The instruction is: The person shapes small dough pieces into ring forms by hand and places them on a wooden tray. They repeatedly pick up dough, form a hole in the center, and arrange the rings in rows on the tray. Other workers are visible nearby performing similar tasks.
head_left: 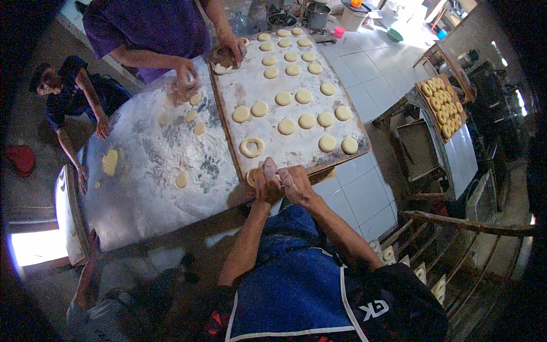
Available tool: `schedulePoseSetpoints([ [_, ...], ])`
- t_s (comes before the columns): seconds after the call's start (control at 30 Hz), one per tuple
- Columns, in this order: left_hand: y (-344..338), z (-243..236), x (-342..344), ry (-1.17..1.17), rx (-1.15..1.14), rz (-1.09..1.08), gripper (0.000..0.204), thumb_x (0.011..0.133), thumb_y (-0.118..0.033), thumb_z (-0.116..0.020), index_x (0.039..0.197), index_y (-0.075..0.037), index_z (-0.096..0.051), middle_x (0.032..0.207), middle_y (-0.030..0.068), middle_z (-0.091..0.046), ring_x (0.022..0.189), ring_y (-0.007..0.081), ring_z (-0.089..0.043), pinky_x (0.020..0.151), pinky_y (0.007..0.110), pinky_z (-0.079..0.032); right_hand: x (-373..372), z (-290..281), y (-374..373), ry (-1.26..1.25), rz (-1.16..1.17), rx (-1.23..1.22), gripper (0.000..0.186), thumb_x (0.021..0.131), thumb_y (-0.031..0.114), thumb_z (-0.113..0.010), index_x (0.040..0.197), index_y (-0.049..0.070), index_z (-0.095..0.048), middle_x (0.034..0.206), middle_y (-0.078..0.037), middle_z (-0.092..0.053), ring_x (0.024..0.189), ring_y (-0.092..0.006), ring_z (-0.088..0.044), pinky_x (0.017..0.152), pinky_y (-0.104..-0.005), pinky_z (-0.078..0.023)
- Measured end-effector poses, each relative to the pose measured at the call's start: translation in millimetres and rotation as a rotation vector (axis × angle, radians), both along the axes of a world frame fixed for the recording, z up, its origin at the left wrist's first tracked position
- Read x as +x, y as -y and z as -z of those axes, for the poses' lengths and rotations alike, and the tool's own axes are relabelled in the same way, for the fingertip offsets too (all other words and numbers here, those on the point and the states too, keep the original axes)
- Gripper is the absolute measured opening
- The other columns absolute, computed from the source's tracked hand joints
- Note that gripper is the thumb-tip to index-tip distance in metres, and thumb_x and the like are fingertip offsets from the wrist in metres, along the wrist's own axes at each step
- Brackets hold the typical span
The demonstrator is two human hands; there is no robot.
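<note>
My left hand (266,183) and my right hand (296,185) meet over the near edge of a floured board (273,157). Both have their fingers bent in toward each other, closed, and whatever lies between them is hidden. Part of a dough round (250,178) shows just left of my left hand. Beyond it lies a dough ring (251,147) with a hole through its middle. Flat, uncut dough rounds (306,121) rest in loose rows across the board.
Left of the board stands a floured metal table (142,199) with scattered dough pieces (182,180). A person in purple (154,34) works across from me; another person (85,91) is at the far left. Dough rings fill a tray (441,105) at right, above a wooden rack (456,225).
</note>
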State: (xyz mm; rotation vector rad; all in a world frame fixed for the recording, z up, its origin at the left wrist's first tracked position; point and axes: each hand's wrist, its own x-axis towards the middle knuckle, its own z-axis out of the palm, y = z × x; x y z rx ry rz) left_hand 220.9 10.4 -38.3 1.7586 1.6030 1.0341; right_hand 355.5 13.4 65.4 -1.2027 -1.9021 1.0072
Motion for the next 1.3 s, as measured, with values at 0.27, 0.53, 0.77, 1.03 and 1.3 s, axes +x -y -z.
schedulePoseSetpoints([
  [0.27, 0, -31, -2, 0.057, 0.071, -0.078, 0.047, 0.096, -0.033, -0.052, 0.126, 0.004, -0.052, 0.117, 0.0231, -0.059, 0.098, 0.0410, -0.060, 0.082, 0.053, -0.047, 21, 3, -5, -0.243, 0.021, 0.182, 0.038, 0.088, 0.035, -0.062, 0.074, 0.000, -0.059, 0.069, -0.009, -0.064, 0.057, -0.0213, -0.054, 0.057, -0.0376, -0.046],
  [0.53, -33, -96, 0, -0.593, -0.008, -0.077, 0.020, 0.084, -0.015, -0.060, 0.102, -0.008, -0.065, 0.106, 0.0129, -0.060, 0.109, 0.0341, -0.053, 0.093, 0.049, -0.042, 38, 15, -14, 0.394, 0.288, -0.015, 0.063, 0.078, 0.014, -0.073, 0.133, 0.000, -0.045, 0.102, -0.024, -0.063, 0.098, -0.0400, -0.061, 0.081, -0.0477, -0.049],
  [0.77, -37, -91, -62, -0.425, 0.142, -0.239, 0.018, 0.083, -0.012, -0.063, 0.101, -0.008, -0.065, 0.107, 0.0122, -0.059, 0.104, 0.0337, -0.053, 0.091, 0.047, -0.042, 16, 38, -111, 0.480, 0.111, 0.749, 0.043, 0.077, 0.016, -0.067, 0.116, 0.001, -0.059, 0.115, -0.023, -0.061, 0.113, -0.0405, -0.055, 0.098, -0.0524, -0.042],
  [1.03, 56, -71, -171, -0.209, 0.044, -0.438, 0.015, 0.086, -0.014, -0.061, 0.099, -0.008, -0.064, 0.101, 0.0115, -0.060, 0.101, 0.0337, -0.055, 0.091, 0.046, -0.040, 0, 11, -116, 0.451, 0.186, 0.060, 0.021, 0.073, 0.018, -0.077, 0.078, 0.000, -0.067, 0.076, -0.019, -0.067, 0.074, -0.0323, -0.067, 0.068, -0.0429, -0.051],
  [1.3, 58, -70, -223, -0.088, 0.041, -0.490, 0.017, 0.091, -0.015, -0.059, 0.102, -0.003, -0.065, 0.099, 0.0151, -0.064, 0.098, 0.0351, -0.059, 0.089, 0.045, -0.045, -224, 47, -74, 0.268, -0.151, 0.224, 0.029, 0.072, 0.024, -0.081, 0.082, 0.000, -0.067, 0.076, -0.015, -0.067, 0.071, -0.0258, -0.066, 0.067, -0.0394, -0.052],
])
